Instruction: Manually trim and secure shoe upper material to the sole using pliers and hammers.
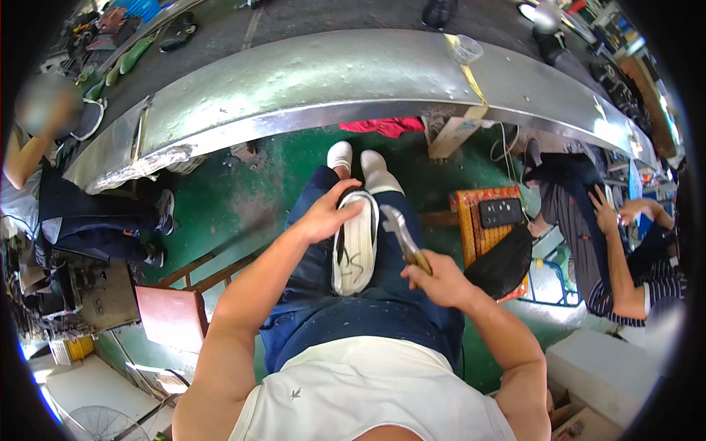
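On my lap lies a shoe upper (356,250), bottom side up, with a whitish underside, black scribbled marks and a dark edge at its far end. My left hand (332,213) is closed round its far left side, the thumb lying over the underside. In my right hand (440,279) I grip lasting pincers (399,234) by the yellowish handle. Their curved metal head points up and left, close beside the right edge of the shoe and seemingly apart from it.
A long metal-covered bench (316,77) curves across ahead. To my right, a patterned seat (471,228) carries a black phone (501,212) and a dark cloth (504,264). A brown stool (173,316) stands left. Co-workers sit at both sides, one showing a striped sleeve (625,298).
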`<move>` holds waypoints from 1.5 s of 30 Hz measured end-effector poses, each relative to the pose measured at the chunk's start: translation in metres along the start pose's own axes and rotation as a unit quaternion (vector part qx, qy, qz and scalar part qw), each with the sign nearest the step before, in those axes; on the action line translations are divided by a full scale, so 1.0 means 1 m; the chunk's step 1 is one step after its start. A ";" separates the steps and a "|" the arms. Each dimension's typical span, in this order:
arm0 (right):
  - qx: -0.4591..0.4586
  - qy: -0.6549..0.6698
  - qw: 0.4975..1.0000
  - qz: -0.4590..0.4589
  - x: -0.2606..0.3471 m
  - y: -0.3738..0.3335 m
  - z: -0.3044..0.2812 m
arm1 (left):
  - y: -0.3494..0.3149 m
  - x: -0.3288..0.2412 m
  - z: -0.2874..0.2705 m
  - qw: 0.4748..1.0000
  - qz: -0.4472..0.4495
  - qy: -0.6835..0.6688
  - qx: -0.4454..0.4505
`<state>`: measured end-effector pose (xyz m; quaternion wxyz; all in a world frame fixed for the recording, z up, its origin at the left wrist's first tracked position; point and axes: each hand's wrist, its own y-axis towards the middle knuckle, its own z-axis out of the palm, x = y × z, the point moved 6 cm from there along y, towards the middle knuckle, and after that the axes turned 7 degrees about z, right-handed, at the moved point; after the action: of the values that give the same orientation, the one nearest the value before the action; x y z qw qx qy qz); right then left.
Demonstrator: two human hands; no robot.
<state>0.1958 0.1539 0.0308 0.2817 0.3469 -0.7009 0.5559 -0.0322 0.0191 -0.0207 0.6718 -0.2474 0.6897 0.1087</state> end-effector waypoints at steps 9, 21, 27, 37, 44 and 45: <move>0.115 -0.112 0.977 -0.143 0.076 0.018 0.054 | -0.099 -0.023 -0.044 0.981 0.127 0.019 -0.148; 0.142 -0.144 0.976 -0.079 0.091 0.061 0.069 | -0.106 -0.008 -0.063 0.969 0.160 0.086 -0.168; 0.007 -0.218 0.959 -0.184 0.073 0.058 0.068 | -0.101 -0.012 -0.061 0.973 0.151 0.104 -0.142; 0.167 -0.220 0.958 -0.072 0.099 0.032 0.051 | -0.102 -0.012 -0.065 0.976 0.090 0.029 -0.195; -0.012 -0.076 0.967 -0.241 0.118 0.040 0.066 | -0.101 -0.020 -0.067 0.983 0.098 0.056 -0.141; -0.018 -0.179 0.961 -0.209 0.104 0.055 0.072 | -0.099 -0.018 -0.068 0.984 0.100 0.056 -0.139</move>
<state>0.0884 0.0738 0.0637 0.2675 0.5743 -0.6618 0.4007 -0.0438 -0.0949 0.0205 0.5764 -0.2740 0.7259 0.2564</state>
